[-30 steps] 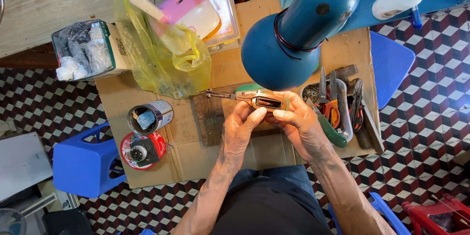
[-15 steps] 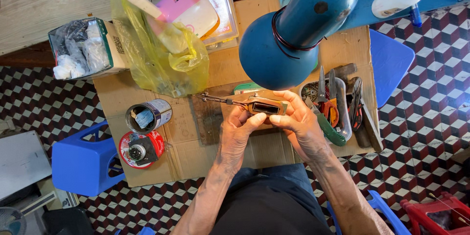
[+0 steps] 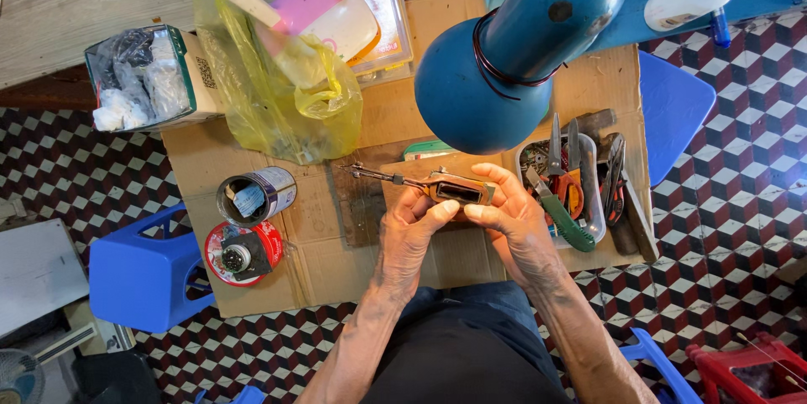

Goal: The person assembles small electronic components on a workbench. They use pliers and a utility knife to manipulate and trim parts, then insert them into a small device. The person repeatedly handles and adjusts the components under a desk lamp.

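Holding: both hands grip a small brown tool with a thin metal rod [image 3: 437, 188], just this side of the blue lamp [image 3: 504, 59].
Left hand [image 3: 410, 232]: fingers curled narrow, thumb and forefinger pinched on the tool's near end.
Right hand [image 3: 511, 217]: fingers wrapped over the tool's right end, closed on it.
Tool's place: lifted just above the cardboard worktop [image 3: 336, 261], directly below the lamp shade, rod pointing left.
Step in hand: by the look of it, close fiddling with the tool's body.
Next move: likely calls for a steady pinch and small finger turns.
Right of lamp: tray of pliers and cutters [image 3: 572, 185].
Left of lamp: open tin [image 3: 255, 195], red reel [image 3: 242, 254], yellow bag [image 3: 286, 93] further back.
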